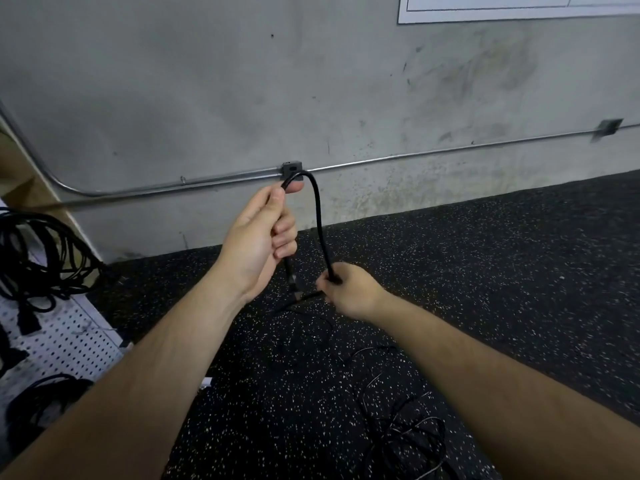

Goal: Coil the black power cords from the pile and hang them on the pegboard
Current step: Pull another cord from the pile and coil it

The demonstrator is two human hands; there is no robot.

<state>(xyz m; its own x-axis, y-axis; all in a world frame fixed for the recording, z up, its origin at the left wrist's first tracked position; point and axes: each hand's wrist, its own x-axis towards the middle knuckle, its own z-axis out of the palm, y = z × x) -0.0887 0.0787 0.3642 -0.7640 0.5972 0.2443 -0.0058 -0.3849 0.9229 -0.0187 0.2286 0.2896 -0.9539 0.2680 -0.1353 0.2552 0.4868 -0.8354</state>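
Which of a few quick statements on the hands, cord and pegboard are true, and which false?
1. Both the left hand and right hand grip one black cord. True.
2. The cord hangs straight between them. False: it arches up in a loop.
3. Coiled cords hang on the pegboard. True.
4. No cords lie on the ground. False: loose cords lie on the floor.

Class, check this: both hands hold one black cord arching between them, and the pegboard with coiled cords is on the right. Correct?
Not quite. The head view shows the pegboard with coiled cords on the left, not the right. The left hand and right hand do hold one black cord arching between them.
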